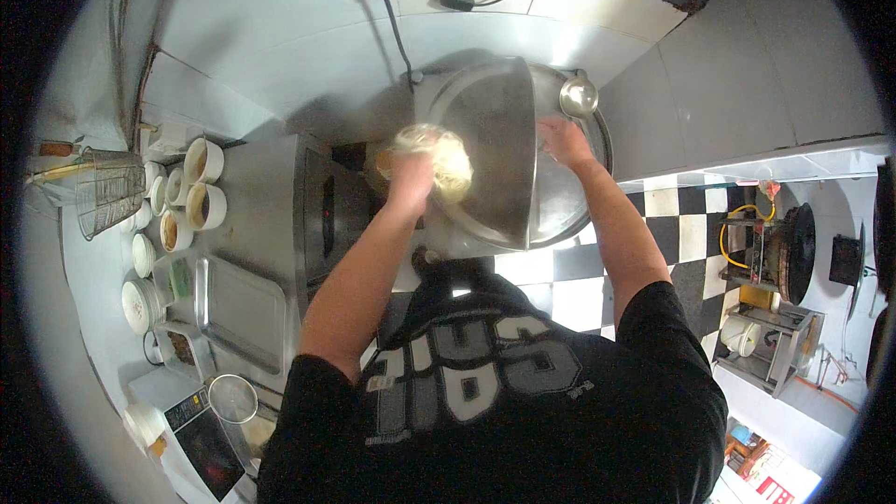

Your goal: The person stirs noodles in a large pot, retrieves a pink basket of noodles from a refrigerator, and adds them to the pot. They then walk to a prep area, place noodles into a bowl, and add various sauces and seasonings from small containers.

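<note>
My left hand [411, 178] is blurred and closed on a bundle of pale strands [453, 161] that look like noodles. The bundle hangs over the left side of a large round stainless-steel vessel [560, 203]. A half-round metal sheet [490, 147], perhaps a lid, covers the vessel's left half. My right hand [565, 141] is beside the sheet's straight edge, above the uncovered half. Its fingers point towards that edge; whether they grip it is unclear. A steel ladle [579, 96] sits at the vessel's far right rim.
Left of me, a steel counter [255, 175] bears several white containers [206, 206], a metal tray [241, 315], an induction cooker [206, 444] and a strainer [233, 399]. A wire basket [108, 192] hangs at far left. A gas burner stand [763, 252] stands across the checkered floor [658, 224].
</note>
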